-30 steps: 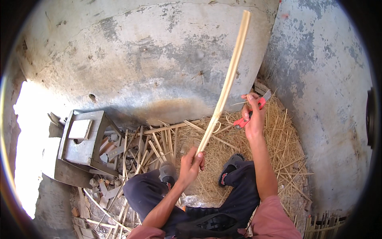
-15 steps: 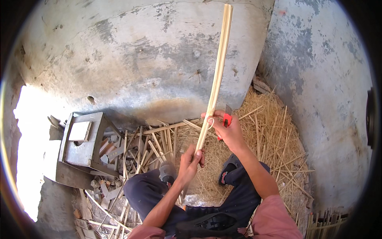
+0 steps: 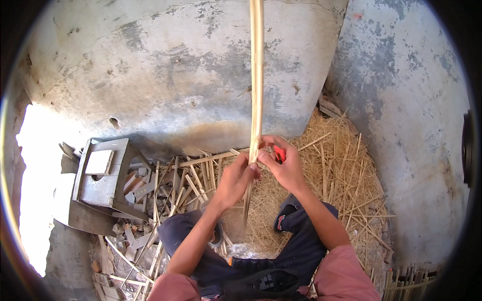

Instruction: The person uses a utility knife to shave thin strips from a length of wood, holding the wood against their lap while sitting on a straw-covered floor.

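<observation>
A long, pale bamboo-like strip [image 3: 256,75] with lengthwise grooves rises almost upright in front of me, its top beyond the upper edge of the view. My left hand [image 3: 233,181] is closed around its lower part, and a thin darker end hangs blurred below that hand. Just right of it, my right hand [image 3: 286,168] pinches the strip with thumb and fingertips. Tucked in the same right hand is a small red-handled cutter [image 3: 279,153], mostly covered by the fingers; its blade does not show clearly now.
Fine shavings [image 3: 346,185] and loose strips cover the floor ahead and right. A worn wooden stool [image 3: 108,170] lies tipped at the left amid rubble [image 3: 133,238]. Peeling walls [image 3: 191,75] stand ahead and at the right. Upright sticks [image 3: 409,281] are at the lower right.
The strip has swung left and stands more upright, its top now out of view. My left hand has moved up it, close to the right hand, which has turned and shifted slightly.
</observation>
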### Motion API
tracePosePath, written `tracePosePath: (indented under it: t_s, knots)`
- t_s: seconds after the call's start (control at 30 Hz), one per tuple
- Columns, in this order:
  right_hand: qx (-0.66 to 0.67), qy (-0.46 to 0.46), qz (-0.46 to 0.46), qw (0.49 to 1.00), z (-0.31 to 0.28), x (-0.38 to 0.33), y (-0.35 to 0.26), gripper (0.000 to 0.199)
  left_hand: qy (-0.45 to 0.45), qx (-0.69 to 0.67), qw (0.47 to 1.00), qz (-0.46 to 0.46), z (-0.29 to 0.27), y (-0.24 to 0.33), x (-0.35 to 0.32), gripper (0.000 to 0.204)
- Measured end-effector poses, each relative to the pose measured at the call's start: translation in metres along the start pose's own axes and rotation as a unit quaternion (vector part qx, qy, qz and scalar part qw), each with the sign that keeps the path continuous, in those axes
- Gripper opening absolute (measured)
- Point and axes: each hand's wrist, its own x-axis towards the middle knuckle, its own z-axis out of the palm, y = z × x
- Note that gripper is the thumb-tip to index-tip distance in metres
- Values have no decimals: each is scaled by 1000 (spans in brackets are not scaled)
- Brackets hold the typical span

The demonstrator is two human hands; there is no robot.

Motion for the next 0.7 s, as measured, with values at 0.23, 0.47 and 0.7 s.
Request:
tracePosePath:
  t_s: [0.23, 0.47, 0.7]
  knots:
    - [-140, -8, -117, 983, -18, -5, 1, 34, 94, -121, 988, 30, 6, -17, -8, 25]
    - [-285, -71, -204, 934, -12, -13, 4, 31, 125, -106, 986, 36, 9, -26, -18, 32]
    - [-344, -52, -288, 892, -5, -9, 6, 31, 178, -35, 982, 59, 9, -24, -21, 38]
